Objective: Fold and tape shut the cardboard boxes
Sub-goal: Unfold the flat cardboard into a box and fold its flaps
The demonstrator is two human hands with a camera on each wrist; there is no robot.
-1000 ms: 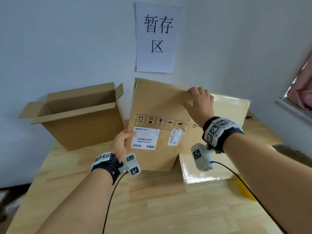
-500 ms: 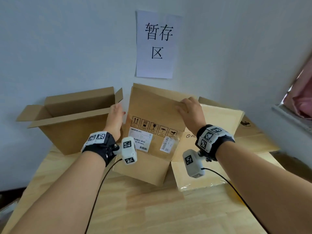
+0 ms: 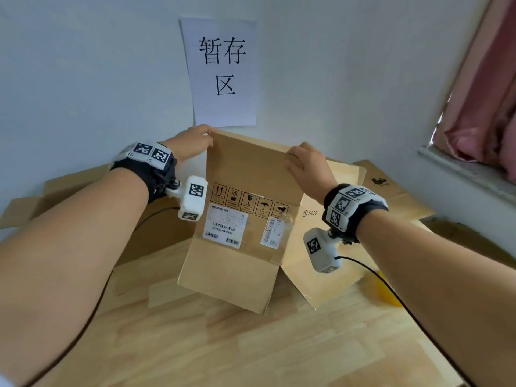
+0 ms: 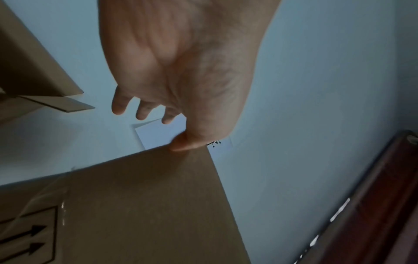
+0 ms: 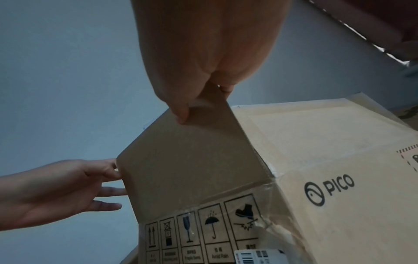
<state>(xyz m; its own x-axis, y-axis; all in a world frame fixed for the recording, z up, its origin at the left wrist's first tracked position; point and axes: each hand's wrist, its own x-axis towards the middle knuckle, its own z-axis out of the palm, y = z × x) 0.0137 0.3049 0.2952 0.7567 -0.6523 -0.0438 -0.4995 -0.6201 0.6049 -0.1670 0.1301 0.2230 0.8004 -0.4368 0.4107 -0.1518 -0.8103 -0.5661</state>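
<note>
Light wood-plank worktop [image 3: 251, 350] pushed into a corner of pale blue-grey walls. Cardboard box [image 3: 245, 219] stands on the worktop near the back wall, shipping labels and handling symbols facing the camera, top flap raised, bottom flap hanging forward. Left hand [image 3: 190, 143] pinches the flap's upper left corner, thumb in front, other fingers loosely spread behind. Right hand [image 3: 307, 166] pinches the flap's upper right corner, thumb in front, fingers behind. White paper sign [image 3: 223, 71] with black Chinese characters hangs on the wall directly above the box. Second open cardboard box [image 3: 92, 185] left of the box, partly hidden by the left forearm. Pale flattened carton marked PICO [image 3: 343, 188] just right of and behind the box, more flat cardboard [image 3: 391, 191] beyond it. Yellow object [image 3: 386, 291] on the worktop right of the box, blurred. Pink curtain [image 3: 485, 93] and window ledge [image 3: 469, 174] far right of the box.
</note>
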